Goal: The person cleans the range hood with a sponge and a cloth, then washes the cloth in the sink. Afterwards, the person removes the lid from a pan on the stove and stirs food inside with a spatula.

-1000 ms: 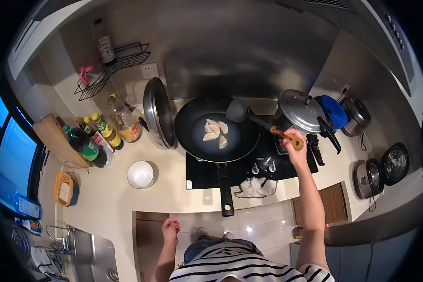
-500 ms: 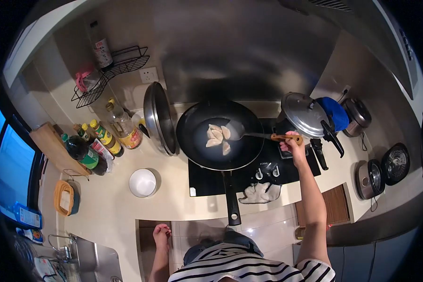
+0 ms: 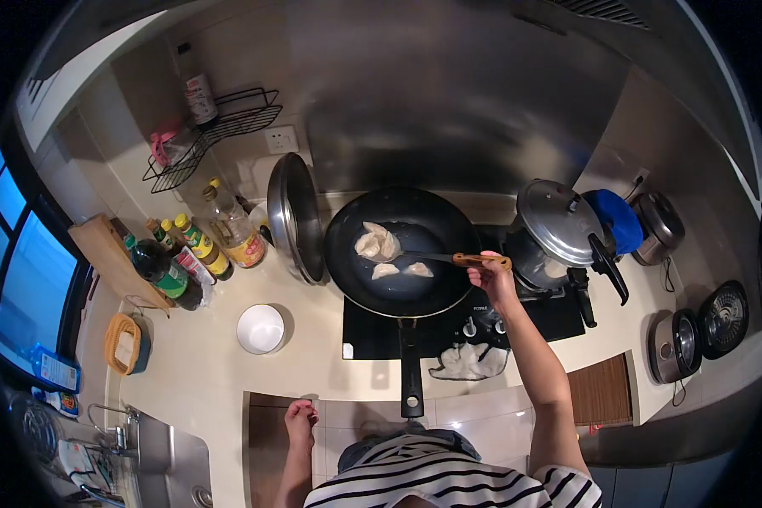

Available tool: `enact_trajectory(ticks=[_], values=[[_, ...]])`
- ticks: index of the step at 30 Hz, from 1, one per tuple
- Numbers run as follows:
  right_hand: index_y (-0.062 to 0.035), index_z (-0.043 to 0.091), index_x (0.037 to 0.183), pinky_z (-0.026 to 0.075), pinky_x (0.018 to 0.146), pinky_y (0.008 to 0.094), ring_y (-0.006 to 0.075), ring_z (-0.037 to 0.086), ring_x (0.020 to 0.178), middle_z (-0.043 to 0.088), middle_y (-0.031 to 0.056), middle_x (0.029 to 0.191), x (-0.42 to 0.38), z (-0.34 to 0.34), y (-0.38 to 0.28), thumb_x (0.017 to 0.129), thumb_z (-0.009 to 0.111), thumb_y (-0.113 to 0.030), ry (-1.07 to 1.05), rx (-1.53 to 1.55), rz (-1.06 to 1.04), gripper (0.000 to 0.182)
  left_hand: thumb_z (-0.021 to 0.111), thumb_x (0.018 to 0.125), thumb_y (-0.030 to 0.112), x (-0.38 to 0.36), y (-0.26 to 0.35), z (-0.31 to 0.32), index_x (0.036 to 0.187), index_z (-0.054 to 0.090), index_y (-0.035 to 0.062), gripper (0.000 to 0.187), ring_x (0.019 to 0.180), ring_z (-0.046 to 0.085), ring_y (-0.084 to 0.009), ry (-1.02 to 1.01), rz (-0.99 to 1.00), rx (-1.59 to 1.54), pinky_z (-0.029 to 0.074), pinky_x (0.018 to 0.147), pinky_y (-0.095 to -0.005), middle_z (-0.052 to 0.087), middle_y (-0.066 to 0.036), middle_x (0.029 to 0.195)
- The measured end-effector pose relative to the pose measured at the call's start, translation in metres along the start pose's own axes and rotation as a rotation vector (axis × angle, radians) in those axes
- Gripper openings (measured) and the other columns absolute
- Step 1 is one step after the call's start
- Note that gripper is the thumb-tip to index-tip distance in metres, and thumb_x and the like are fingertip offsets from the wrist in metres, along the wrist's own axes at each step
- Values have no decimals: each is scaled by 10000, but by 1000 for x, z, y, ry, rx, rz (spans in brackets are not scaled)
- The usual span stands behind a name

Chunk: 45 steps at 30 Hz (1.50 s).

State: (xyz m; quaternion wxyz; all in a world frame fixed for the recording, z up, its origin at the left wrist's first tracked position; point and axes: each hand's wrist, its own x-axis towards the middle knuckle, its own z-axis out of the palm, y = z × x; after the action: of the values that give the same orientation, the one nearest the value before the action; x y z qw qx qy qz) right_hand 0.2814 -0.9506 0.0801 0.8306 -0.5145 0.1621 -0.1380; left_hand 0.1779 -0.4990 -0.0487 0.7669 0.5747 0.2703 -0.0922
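My right hand (image 3: 494, 278) grips the wooden handle of a spatula (image 3: 461, 258), which reaches left into a black wok (image 3: 409, 339) on the stove. Its blade end is at a cluster of pale dumplings (image 3: 376, 242) and is mostly hidden there. Two more dumplings (image 3: 417, 270) lie apart nearer the front of the wok, in a little liquid or oil. Down by the counter's front edge, my left hand (image 3: 301, 419) hangs with its fingers loosely curled and nothing visible in them. The wok's long handle (image 3: 411, 381) points toward me, untouched.
A large lid (image 3: 295, 218) leans upright left of the wok. Beside the stove's right burner area stands a pressure cooker (image 3: 554, 224). A white bowl (image 3: 261, 328), a crumpled cloth (image 3: 472, 361) and several bottles (image 3: 201, 248) are on the counter. The sink (image 3: 173, 461) is at lower left.
My right hand and the spatula have moved left and down over the wok. The dumplings have shifted, with most gathered at the left and two separate in front. The view has tilted slightly.
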Motion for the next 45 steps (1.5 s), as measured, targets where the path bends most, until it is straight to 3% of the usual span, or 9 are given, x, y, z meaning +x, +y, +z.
enact_trajectory(ticks=[7, 11, 17, 30, 35, 39, 41, 43, 45], values=[[-55, 460, 988, 495, 576, 277, 169, 583, 645, 578, 112, 784, -4, 12, -14, 756, 487, -105, 1, -56, -82, 239, 453, 688, -16, -4, -2, 3, 723, 529, 97, 140, 564, 506, -95, 12, -2, -21, 406, 483, -211, 523, -8, 645], [-25, 489, 957, 488, 570, 243, 130, 574, 659, 556, 61, 772, -4, 3, -36, 751, 512, -58, -89, -332, -362, 210, 451, 688, -19, -1, -5, -2, 722, 527, 96, 142, 560, 504, -95, 30, -7, -15, 408, 481, -211, 521, -8, 647], [-22, 501, 926, 454, 571, 211, 83, 526, 641, 528, 32, 770, -24, 2, -90, 759, 514, -10, -27, -591, -535, 167, 447, 695, -23, 5, -5, -1, 728, 526, 91, 143, 561, 507, -94, -7, -1, 2, 419, 484, -205, 522, -11, 650], [-24, 519, 880, 429, 424, 208, 94, 511, 461, 537, 54, 609, -44, 13, -127, 730, 541, -58, 183, -721, -277, 155, 472, 700, -22, 17, -7, 10, 752, 535, 79, 130, 551, 515, -113, -56, -21, -12, 419, 476, -230, 541, -26, 655], [-24, 511, 871, 443, 395, 231, 129, 518, 427, 548, 83, 590, -32, 22, -100, 738, 529, -78, 223, -499, -105, 144, 475, 703, -16, 16, -11, 13, 763, 534, 75, 124, 553, 517, -121, -86, -19, -11, 421, 476, -236, 541, -32, 656], [-6, 521, 880, 467, 520, 236, 130, 576, 586, 566, 56, 663, -50, 40, -87, 732, 556, -70, 37, -580, -339, 165, 459, 701, -11, 19, -11, 17, 752, 531, 92, 135, 562, 507, -104, -88, -33, 17, 418, 486, -226, 534, -16, 658], [2, 537, 879, 462, 560, 249, 152, 585, 609, 578, 72, 699, -62, 44, -89, 709, 578, -61, 21, -766, -420, 186, 468, 698, -13, 19, -13, 15, 758, 532, 84, 131, 550, 513, -116, -78, -25, 18, 420, 477, -239, 541, -24, 654], [3, 551, 872, 465, 581, 273, 207, 586, 610, 574, 111, 724, -86, 60, -109, 673, 602, -49, -165, -1152, -880, 211, 460, 700, -10, 18, -10, 18, 754, 532, 90, 134, 551, 513, -115, -88, -14, 32, 424, 483, -240, 538, -20, 653], [-20, 563, 868, 474, 576, 288, 246, 580, 627, 567, 126, 751, -99, 61, -125, 617, 631, -31, -253, -1227, -1008, 261, 460, 702, -9, 18, -11, 20, 752, 532, 91, 133, 550, 513, -115, -91, -28, 39, 427, 488, -239, 537, -18, 651]])
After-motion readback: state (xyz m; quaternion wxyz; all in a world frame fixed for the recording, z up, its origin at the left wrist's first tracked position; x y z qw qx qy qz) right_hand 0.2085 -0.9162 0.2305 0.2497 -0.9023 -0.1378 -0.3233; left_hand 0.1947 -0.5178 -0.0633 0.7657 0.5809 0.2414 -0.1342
